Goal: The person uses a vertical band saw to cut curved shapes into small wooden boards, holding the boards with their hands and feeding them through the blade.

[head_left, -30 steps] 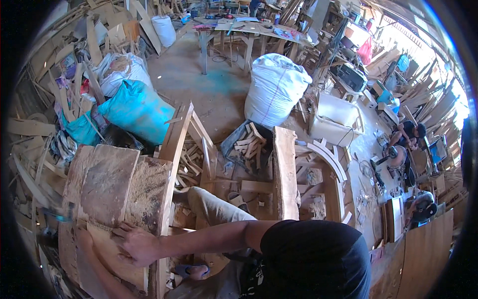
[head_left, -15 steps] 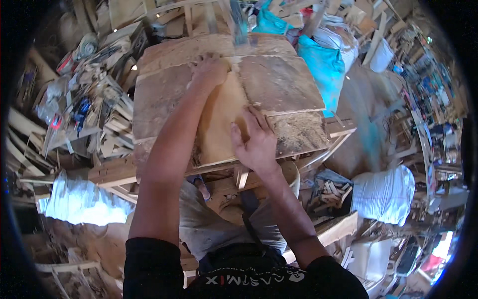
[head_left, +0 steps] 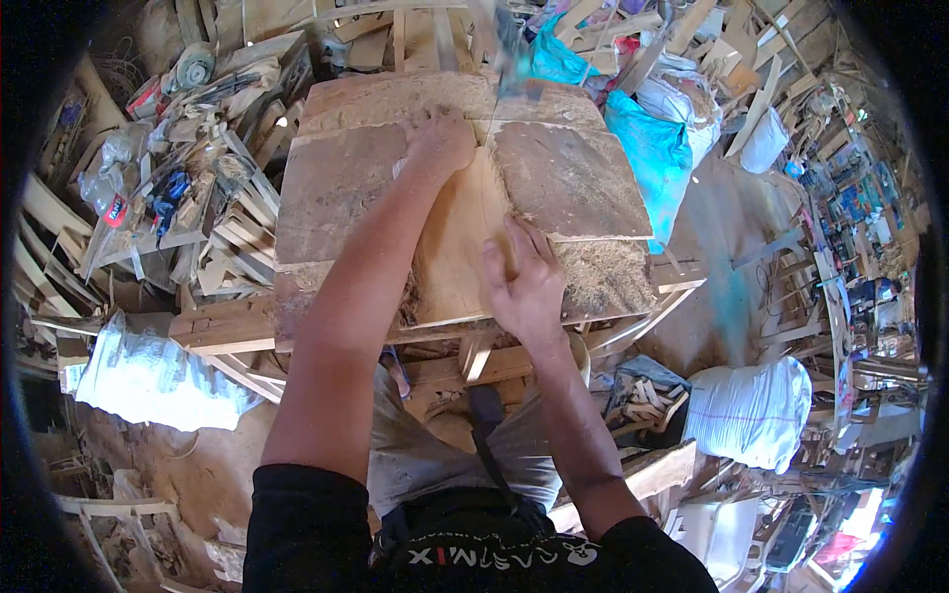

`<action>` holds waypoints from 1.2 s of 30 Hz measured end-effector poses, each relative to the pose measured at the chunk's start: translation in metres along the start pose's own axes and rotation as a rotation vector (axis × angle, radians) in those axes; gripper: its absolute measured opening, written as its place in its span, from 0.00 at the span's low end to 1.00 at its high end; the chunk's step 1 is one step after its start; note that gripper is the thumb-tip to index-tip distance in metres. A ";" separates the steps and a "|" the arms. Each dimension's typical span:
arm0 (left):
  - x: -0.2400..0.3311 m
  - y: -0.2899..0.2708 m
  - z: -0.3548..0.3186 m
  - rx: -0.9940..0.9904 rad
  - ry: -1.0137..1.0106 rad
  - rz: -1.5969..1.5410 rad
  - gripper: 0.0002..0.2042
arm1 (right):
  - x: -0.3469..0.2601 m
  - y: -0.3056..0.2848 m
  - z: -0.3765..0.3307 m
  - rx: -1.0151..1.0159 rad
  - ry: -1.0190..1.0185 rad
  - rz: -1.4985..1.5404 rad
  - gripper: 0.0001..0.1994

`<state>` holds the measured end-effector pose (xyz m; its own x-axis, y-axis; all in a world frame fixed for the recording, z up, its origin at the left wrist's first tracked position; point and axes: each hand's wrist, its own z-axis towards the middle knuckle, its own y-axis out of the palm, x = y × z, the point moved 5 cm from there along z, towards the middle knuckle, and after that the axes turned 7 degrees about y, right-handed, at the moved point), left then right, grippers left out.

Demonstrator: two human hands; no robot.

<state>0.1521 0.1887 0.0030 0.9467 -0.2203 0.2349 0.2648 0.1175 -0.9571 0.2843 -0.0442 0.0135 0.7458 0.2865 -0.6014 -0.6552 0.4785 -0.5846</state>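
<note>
A pale wooden board point(head_left: 457, 237) lies lengthwise on a worn, dusty wooden worktable point(head_left: 573, 178). Across the board's far end rests my left hand point(head_left: 438, 141), its fingers spread toward the left over the tabletop. Nearer to me, my right hand point(head_left: 529, 282) holds the board's right edge, thumb on top and fingers bent along the side. Just beyond the board's far end is a thin upright saw blade point(head_left: 491, 124), below a blurred blue-grey machine part point(head_left: 512, 64). The undersides of both hands are hidden.
Sawdust point(head_left: 603, 277) covers the table's near right. Wood scraps point(head_left: 242, 212) and a plastic bottle point(head_left: 104, 203) are piled at the left. A turquoise sack point(head_left: 652, 158) stands close to the table's right edge, with a white sack point(head_left: 753, 410) lower right. A timber beam point(head_left: 227, 321) juts out left.
The whole view has shifted a little, moving the table rightward in the picture. Both hands and the board appear slightly farther forward on the table; the hold looks the same.
</note>
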 end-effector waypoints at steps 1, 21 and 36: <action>0.000 -0.001 0.000 0.005 -0.009 -0.002 0.28 | -0.001 0.000 0.001 0.002 -0.012 -0.013 0.24; -0.029 0.062 0.073 -0.193 0.162 -0.011 0.28 | -0.004 -0.017 -0.017 -0.228 0.178 0.047 0.39; -0.041 0.043 0.049 -0.243 0.178 0.016 0.30 | 0.022 0.005 0.001 -0.243 0.074 -0.184 0.14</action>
<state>0.1337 0.2503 -0.0394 0.8977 -0.3891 0.2069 0.1786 -0.1079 -0.9780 0.2978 -0.0345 -0.0023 0.8498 0.1478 -0.5060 -0.5259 0.3016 -0.7953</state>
